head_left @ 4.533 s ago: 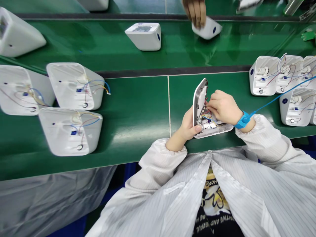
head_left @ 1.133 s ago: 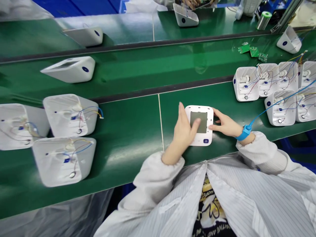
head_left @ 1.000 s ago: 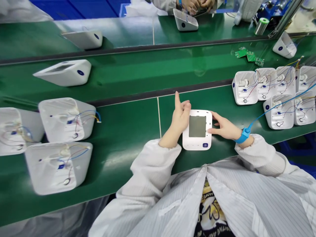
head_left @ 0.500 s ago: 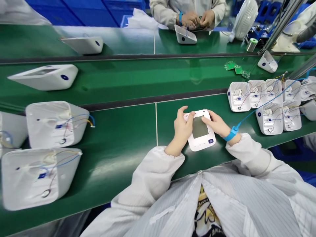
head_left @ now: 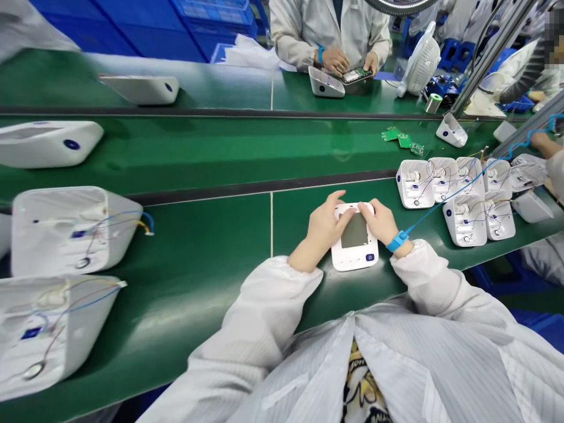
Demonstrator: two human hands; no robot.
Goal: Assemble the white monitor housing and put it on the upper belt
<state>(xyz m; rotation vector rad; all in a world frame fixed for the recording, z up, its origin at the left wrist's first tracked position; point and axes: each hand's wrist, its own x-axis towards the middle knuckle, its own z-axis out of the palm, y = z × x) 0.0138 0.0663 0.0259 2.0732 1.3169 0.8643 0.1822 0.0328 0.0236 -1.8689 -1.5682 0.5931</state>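
I have my left hand [head_left: 322,232] and right hand [head_left: 382,223] closed around the upper corners of the white display unit [head_left: 355,244], which seems to rest on the desk [head_left: 211,247], left of the wired housings [head_left: 415,183].

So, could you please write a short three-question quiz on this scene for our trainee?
1. True or false: the right hand wears the blue strap at its wrist.

2. Which colour are the loose circuit boards beyond the open white housings?
A) red
B) green
C) black

3. Fill in the blank: the left hand touches the white panel, whose grey screen faces ____ (up or down).

Key: 1 true; 2 B; 3 up.
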